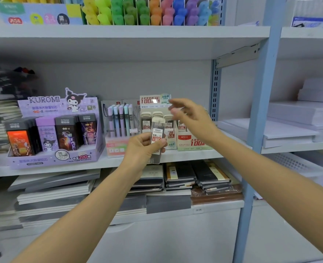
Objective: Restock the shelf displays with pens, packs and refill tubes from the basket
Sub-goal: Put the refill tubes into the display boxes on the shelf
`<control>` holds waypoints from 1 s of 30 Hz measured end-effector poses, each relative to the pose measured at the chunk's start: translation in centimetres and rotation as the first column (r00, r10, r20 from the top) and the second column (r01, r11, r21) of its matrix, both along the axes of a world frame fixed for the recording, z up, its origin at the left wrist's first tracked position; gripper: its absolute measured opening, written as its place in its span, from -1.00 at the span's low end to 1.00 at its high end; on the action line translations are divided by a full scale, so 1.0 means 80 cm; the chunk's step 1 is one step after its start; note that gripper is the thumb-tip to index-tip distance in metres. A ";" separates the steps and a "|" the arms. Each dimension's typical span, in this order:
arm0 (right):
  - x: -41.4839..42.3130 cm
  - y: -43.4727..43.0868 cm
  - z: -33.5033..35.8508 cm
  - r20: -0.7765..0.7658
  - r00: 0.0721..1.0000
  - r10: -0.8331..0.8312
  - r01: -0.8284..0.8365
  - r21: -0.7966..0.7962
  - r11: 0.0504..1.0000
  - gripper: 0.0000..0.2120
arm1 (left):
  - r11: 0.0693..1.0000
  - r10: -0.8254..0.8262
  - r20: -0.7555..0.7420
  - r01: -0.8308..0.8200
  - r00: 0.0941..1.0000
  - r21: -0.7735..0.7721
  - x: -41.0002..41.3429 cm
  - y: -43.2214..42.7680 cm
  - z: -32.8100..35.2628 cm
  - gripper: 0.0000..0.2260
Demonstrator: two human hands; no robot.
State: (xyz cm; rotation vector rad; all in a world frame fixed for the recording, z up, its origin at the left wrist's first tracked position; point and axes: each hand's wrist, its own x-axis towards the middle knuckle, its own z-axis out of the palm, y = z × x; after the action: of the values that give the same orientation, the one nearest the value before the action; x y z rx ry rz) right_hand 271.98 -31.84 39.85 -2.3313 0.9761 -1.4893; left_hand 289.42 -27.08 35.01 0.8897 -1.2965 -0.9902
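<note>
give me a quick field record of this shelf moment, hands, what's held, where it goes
left hand: left hand grips a refill tube, upright, in front of the shelf
right hand: right hand open, blurred, empty, raised before the refill display
tube label: 0.5, 2B
likely target: refill display, holding similar tubes
left neighbour: pen pack of pastel pens
far left: Kuromi box
shelf below: stacked notebooks
basket: not in view

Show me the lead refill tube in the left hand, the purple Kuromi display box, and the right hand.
lead refill tube (157,136): head view, its printed label.
Kuromi display box (52,160): head view, front panel.
right hand (193,115): head view, the palm.
</note>
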 end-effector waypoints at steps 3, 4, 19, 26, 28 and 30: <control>0.019 0.015 -0.007 -0.108 0.984 0.144 -0.136 0.072 0.988 -0.64 | 0.999 -0.019 0.034 0.021 0.999 -0.049 -0.004 0.003 0.000 -0.85; 0.021 0.016 -0.007 -0.112 0.982 0.152 -0.144 0.071 0.987 -0.68 | 0.997 -0.020 0.061 0.024 0.998 -0.071 -0.003 0.004 0.000 -0.86; 0.004 -0.032 0.017 0.288 0.943 -0.166 0.201 -0.097 0.975 -0.90 | 0.716 0.696 0.718 -0.084 0.014 -0.693 0.057 -0.025 -0.030 -0.32; 0.017 -0.040 0.020 0.135 0.961 -0.243 0.259 -0.119 0.959 -0.87 | 0.704 0.705 0.706 -0.052 -0.074 -0.708 0.056 -0.040 -0.029 -0.29; 0.019 -0.041 0.016 0.082 0.956 -0.283 0.292 -0.149 0.945 -0.87 | 0.713 0.696 0.712 -0.021 -0.094 -0.700 0.054 -0.043 -0.028 -0.30; 0.017 -0.043 0.013 0.040 0.947 -0.318 0.320 -0.184 0.929 -0.86 | 0.721 0.689 0.719 -0.012 -0.088 -0.693 0.055 -0.044 -0.026 -0.33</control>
State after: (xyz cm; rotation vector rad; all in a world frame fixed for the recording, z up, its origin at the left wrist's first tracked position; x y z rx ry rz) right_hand 273.30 -35.31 40.92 -2.3741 1.3180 -1.7816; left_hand 293.82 -30.57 32.93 1.5022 -2.1107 0.8339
